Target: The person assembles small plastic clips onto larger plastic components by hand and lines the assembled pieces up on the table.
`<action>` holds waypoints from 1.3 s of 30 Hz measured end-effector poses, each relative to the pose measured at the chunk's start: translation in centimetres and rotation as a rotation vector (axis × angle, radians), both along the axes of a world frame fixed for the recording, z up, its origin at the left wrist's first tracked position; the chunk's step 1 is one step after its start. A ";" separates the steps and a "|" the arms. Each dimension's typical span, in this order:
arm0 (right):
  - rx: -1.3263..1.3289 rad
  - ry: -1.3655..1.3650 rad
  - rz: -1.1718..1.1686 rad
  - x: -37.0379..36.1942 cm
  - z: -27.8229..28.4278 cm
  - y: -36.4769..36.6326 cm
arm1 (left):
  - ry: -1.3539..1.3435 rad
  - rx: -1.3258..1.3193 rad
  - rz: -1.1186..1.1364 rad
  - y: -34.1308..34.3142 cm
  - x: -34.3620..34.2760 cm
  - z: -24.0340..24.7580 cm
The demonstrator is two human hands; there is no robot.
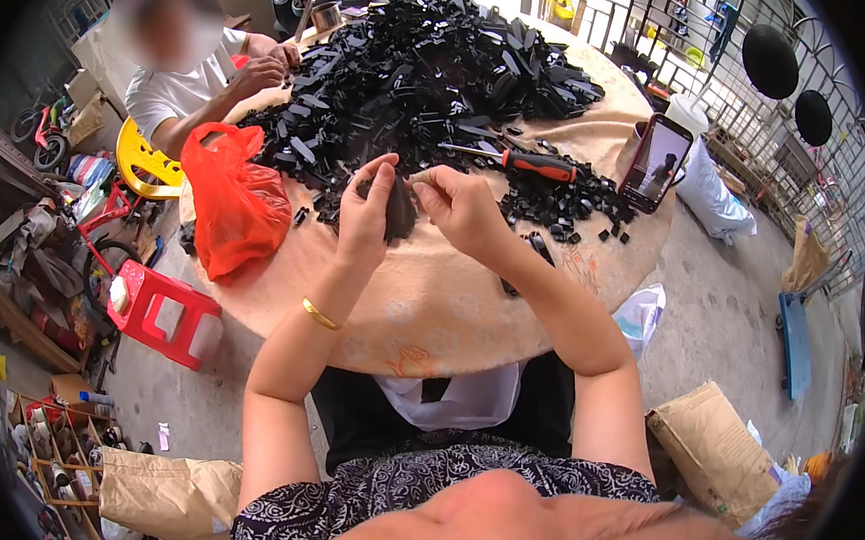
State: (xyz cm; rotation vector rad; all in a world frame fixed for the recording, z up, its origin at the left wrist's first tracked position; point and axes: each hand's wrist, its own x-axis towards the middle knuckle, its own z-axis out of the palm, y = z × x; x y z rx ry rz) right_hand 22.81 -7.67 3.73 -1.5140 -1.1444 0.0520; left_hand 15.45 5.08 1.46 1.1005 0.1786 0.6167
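Both of my hands are raised over the near side of a round table with a peach patterned cloth (368, 331). My left hand (364, 220) is closed, thumb up, on a dark flat piece (399, 213); its exact kind is unclear. Thumb and fingers of my right hand (465, 210) pinch together at the piece's upper right edge, and whatever they grip is too small to make out. Beyond my hands rises a large heap of black plastic parts (436, 70). A screwdriver (540, 165) with a red and black handle lies right of my hands.
Left of my hands sits a red plastic bag (232, 201). Small black pieces (567, 204) lie near a propped-up phone (658, 163) at the right. Across the table, a person in a white shirt (176, 92) reaches to the heap. A red stool (164, 311) stands on the floor at left.
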 end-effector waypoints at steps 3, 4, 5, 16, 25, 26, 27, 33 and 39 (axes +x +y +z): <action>0.023 -0.141 -0.067 -0.9 -0.3 0.0 | -0.019 0.173 0.199 -1.1 0.1 0.2; 0.035 -0.212 -0.102 -1.1 -0.4 0.0 | 0.006 0.235 0.244 -1.2 0.1 0.2; 0.036 -0.212 -0.105 -1.0 -0.3 0.0 | 0.005 0.236 0.242 -1.2 0.1 0.3; -0.254 -0.766 -0.086 0.0 -1.4 -0.2 | 0.129 0.777 0.401 -0.6 0.0 0.6; -0.291 -0.897 -0.020 -1.3 -0.6 -0.6 | 0.057 0.404 0.421 -1.4 -0.1 0.3; -0.289 -0.879 -0.007 -1.4 -0.5 -0.6 | 0.035 0.407 0.464 -1.4 -0.1 0.2; -0.285 -0.879 -0.007 -1.5 -0.7 -0.4 | 0.014 0.411 0.507 -1.3 -0.1 0.2; -0.269 -0.576 -0.023 -3.5 -1.7 0.2 | 0.032 0.425 0.648 -1.0 0.2 0.8; -0.310 -0.445 -0.017 0.4 2.4 -3.3 | -0.068 0.084 0.374 0.9 0.6 0.5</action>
